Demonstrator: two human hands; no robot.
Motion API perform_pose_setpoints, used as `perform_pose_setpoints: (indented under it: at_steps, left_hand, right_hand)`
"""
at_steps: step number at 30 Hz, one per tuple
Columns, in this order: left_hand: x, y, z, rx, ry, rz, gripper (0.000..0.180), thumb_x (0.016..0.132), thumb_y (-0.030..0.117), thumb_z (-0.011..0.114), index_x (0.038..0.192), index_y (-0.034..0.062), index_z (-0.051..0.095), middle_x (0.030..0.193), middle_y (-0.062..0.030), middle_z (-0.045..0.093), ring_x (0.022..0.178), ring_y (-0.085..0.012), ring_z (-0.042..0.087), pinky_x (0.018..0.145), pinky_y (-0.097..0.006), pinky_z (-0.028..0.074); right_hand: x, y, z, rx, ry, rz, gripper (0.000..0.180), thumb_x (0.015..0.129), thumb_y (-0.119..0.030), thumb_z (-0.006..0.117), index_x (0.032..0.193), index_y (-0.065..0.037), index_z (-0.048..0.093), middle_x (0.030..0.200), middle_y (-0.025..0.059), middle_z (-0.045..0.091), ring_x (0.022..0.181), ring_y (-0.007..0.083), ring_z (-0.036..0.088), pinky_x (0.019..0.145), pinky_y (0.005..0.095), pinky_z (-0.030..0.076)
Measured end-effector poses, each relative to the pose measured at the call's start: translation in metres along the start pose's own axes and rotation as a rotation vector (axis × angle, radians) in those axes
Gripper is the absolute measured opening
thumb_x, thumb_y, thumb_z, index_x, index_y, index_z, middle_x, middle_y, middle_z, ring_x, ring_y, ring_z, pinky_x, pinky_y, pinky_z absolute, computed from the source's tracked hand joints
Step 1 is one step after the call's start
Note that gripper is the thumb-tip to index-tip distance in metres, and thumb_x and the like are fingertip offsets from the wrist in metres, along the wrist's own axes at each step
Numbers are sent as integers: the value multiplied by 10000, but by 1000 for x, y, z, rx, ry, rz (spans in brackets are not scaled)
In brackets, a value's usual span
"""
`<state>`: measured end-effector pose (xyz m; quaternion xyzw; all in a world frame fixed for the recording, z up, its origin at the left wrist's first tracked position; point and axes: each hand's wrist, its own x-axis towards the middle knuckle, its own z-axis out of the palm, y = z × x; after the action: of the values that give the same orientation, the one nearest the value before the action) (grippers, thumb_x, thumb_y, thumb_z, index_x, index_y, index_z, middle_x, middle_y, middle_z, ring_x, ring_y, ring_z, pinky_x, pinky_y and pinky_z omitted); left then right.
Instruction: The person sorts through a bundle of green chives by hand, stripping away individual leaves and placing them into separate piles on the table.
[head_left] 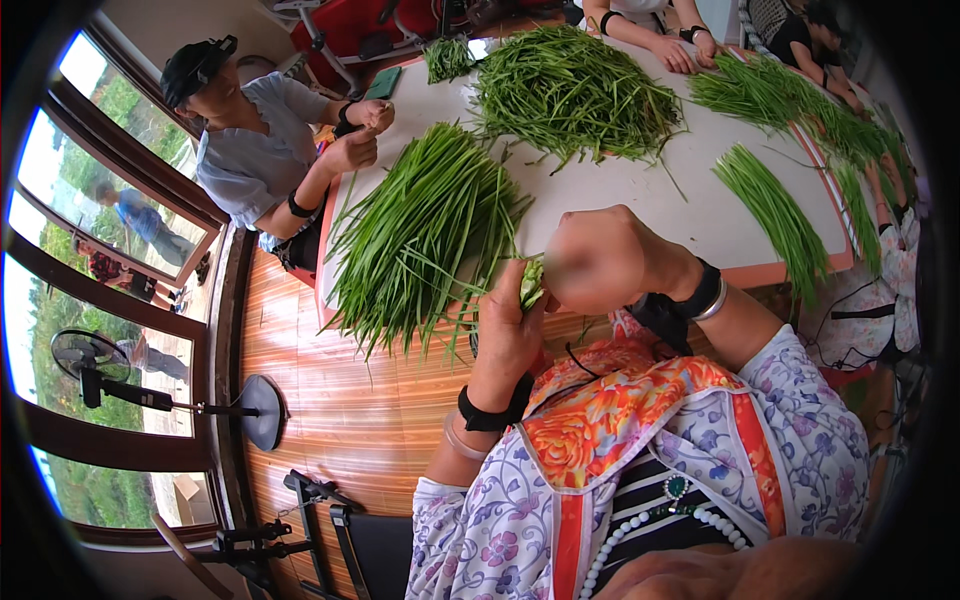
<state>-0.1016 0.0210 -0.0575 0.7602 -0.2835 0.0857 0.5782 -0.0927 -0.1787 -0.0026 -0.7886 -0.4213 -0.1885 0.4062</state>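
Note:
My left hand (507, 318) is closed round a small bunch of chives (533, 283), their pale cut ends showing above the fingers. Close beside it, my right hand (632, 250) is curled shut by the bunch's ends; a blurred patch covers its fingers, so what they hold cannot be made out. A large heap of long green chives (425, 225) lies on the white table (600, 200) just beyond and left of my left hand, its leaves hanging over the near edge. On the right lies a neat, slimmer bundle of chives (770, 210).
Farther back is a big tangled pile of greens (575, 90), with a small bunch (448, 60) and a green box (383, 82) to its left. More chives (800, 100) lie far right. Co-workers sit round the table, one at left (265, 130). A fan (262, 410) stands on the floor.

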Motion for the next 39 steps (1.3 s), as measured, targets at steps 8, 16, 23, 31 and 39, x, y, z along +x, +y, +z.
perform_pose_setpoints:
  at_steps: [8,16,23,31,39]
  left_hand:
    - [-5,-6,-1,-448,-111,-311,82,979,57,546,921,6,575,712,-17,618,657,-88,580,603,-244,464]
    - [-13,-36,-17,-845,266,-532,121,984,152,578,966,33,587,734,-19,550,610,-118,516,567,-264,441]
    - [-26,-9,-66,-980,291,-461,151,1011,178,538,1015,32,573,743,-3,490,629,-93,430,571,-261,397]
    - [-61,26,-128,-1123,327,-233,188,1039,210,472,1064,36,539,726,2,416,579,-68,325,509,-217,311]
    - [-55,16,-93,-788,298,-536,151,996,179,554,929,45,539,670,-14,473,530,-76,368,471,-223,320]
  right_hand:
    - [3,17,7,184,-114,57,157,748,42,737,788,-5,592,769,80,613,669,225,606,602,307,474]
    - [-31,94,1,-140,-145,519,126,794,-89,689,854,10,641,803,100,652,734,217,632,684,334,504]
    - [-48,103,9,-57,-321,624,170,761,-121,710,865,0,654,836,136,672,779,230,650,727,348,518]
    - [-19,109,21,-81,-126,605,145,838,-105,685,901,20,647,792,81,661,722,168,628,654,306,503]
    - [39,165,39,-251,214,442,176,852,-122,681,964,10,647,805,105,678,713,175,647,667,318,515]
